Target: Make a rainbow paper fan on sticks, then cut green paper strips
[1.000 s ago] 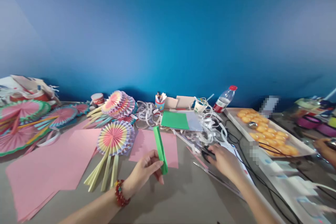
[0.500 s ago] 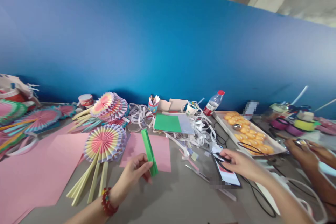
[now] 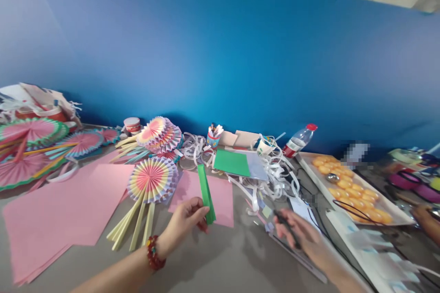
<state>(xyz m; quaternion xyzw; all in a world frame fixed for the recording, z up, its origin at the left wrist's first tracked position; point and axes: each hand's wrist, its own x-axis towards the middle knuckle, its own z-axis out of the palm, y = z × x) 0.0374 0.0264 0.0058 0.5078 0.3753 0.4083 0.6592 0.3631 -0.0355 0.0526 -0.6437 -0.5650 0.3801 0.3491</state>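
Observation:
A folded green paper strip (image 3: 205, 192) stands up from the fingers of my left hand (image 3: 190, 217), which pinch its lower part above the grey table. My right hand (image 3: 302, 233), smeared by motion, is closed on a dark-handled tool, perhaps scissors (image 3: 288, 230); its blades are not clear. A pink sheet (image 3: 222, 197) lies behind the green strip. Green paper (image 3: 232, 162) rests farther back. Left of my left hand lies a round pleated paper fan (image 3: 150, 177) with pale yellow sticks.
Large pink sheets (image 3: 65, 206) cover the left. White paper strips (image 3: 277, 176) are heaped behind my right hand. A bottle (image 3: 300, 140), a tray of orange pieces (image 3: 357, 194) and cables lie at the right. Another person's hand (image 3: 428, 222) shows at the right edge.
My right hand has drawn back from beside the phone, with the dark-handled tool now turned. My left hand still holds the green strip. The view has shifted left.

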